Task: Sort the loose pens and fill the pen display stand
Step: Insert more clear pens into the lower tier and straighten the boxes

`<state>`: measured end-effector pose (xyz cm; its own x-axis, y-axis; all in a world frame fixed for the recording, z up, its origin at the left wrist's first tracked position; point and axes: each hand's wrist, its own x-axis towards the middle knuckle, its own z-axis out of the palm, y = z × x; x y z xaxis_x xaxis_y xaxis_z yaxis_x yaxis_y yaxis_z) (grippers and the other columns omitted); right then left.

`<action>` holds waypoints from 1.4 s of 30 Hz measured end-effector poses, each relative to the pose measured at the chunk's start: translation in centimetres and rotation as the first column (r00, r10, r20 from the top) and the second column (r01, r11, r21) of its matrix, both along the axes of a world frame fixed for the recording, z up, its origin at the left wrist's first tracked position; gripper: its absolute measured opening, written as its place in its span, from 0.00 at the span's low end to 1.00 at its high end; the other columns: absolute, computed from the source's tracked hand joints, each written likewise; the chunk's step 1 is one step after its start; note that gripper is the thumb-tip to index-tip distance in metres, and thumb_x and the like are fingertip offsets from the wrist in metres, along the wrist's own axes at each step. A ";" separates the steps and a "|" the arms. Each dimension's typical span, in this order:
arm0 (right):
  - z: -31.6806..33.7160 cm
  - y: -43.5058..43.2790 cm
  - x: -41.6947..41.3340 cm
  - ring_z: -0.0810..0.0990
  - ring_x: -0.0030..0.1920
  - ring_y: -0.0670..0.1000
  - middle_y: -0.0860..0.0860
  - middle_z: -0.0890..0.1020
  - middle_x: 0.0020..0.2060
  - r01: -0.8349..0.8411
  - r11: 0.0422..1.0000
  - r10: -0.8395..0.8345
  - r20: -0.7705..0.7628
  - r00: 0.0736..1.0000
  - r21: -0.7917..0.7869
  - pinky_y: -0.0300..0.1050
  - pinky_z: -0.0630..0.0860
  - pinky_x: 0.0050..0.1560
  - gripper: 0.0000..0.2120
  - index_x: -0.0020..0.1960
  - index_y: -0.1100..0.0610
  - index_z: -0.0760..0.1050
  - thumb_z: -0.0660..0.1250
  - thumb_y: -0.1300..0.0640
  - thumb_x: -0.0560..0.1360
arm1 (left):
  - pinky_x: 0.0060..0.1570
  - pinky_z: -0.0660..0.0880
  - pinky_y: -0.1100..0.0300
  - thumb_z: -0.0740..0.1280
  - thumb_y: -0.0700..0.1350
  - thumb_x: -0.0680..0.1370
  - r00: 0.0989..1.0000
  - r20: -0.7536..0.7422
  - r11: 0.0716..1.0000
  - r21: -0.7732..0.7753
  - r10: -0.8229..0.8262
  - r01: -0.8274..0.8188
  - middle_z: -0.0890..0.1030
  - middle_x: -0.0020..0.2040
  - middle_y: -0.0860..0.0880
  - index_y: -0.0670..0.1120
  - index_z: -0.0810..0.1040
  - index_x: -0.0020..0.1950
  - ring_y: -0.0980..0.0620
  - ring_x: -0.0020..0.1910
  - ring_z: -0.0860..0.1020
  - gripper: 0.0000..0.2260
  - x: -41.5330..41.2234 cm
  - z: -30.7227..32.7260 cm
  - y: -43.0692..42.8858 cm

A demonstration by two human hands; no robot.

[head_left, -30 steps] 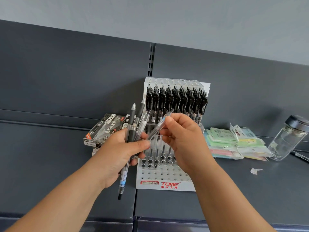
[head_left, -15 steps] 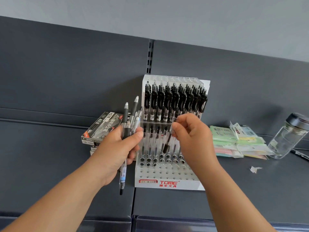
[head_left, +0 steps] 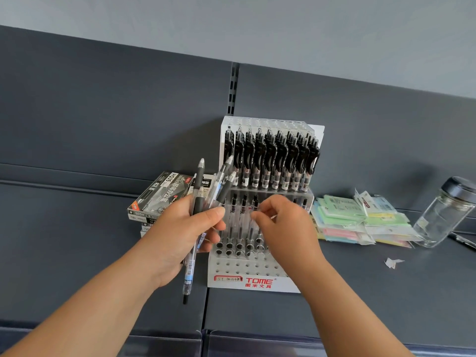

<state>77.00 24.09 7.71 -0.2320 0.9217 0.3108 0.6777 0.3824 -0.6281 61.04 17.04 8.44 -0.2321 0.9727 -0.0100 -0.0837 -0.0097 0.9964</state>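
Note:
A white tiered pen display stand (head_left: 257, 282) stands on the dark shelf against the back panel. Its upper tier is packed with black-clip pens (head_left: 270, 161). The middle tier holds a few clear pens at the left, and several holes in front of them are open. My left hand (head_left: 180, 235) grips a bundle of loose pens (head_left: 189, 276), tips down, just left of the stand. My right hand (head_left: 286, 233) is at the middle tier, thumb and forefinger pinched on a clear pen (head_left: 255, 204) standing in a hole.
Stacked pen boxes (head_left: 159, 194) lie behind my left hand. Pastel packets (head_left: 342, 215) are piled to the right of the stand. Farther right are a tilted glass jar (head_left: 445, 215) with a dark lid, a paper scrap (head_left: 392, 262) and a dark pen (head_left: 461, 240).
My right hand took one pen from the bundle, carried it to the stand and lowered it into a middle-tier hole. The left hand stayed beside the stand with the bundle.

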 end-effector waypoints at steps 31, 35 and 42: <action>3.0 -1.4 0.7 0.68 0.27 0.46 0.53 0.81 0.34 -0.333 0.924 0.292 -0.213 0.932 -0.187 0.40 0.69 0.27 0.06 0.46 0.50 0.80 0.65 0.57 0.77 | 0.27 0.68 0.62 0.68 0.39 0.75 0.991 -0.051 0.989 0.092 0.120 -0.115 0.76 0.34 0.51 0.49 0.79 0.50 0.54 0.32 0.73 0.07 1.4 0.4 1.1; 3.2 -0.3 2.1 0.73 0.32 0.48 0.54 0.80 0.33 -0.184 0.978 0.131 -0.390 0.911 -0.101 0.45 0.78 0.36 0.07 0.42 0.49 0.78 0.66 0.59 0.76 | 0.24 0.68 0.62 0.67 0.41 0.77 0.994 0.012 0.993 0.050 0.110 -0.110 0.75 0.35 0.48 0.47 0.77 0.53 0.55 0.26 0.70 0.06 0.9 0.3 0.9; 1.4 0.2 1.7 0.80 0.38 0.49 0.47 0.81 0.34 -0.089 0.996 0.069 -0.428 0.901 -0.027 0.42 0.79 0.41 0.09 0.42 0.47 0.76 0.67 0.60 0.76 | 0.22 0.63 0.62 0.65 0.49 0.78 0.994 0.060 0.996 -0.002 0.087 -0.087 0.71 0.31 0.48 0.46 0.71 0.42 0.54 0.25 0.65 0.08 0.9 0.2 0.6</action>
<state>78.73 24.30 9.09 -0.1596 0.9212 0.3548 0.3103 0.3880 -0.8679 61.98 17.67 8.64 -0.3144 0.9489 -0.0264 -0.1425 -0.0197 0.9896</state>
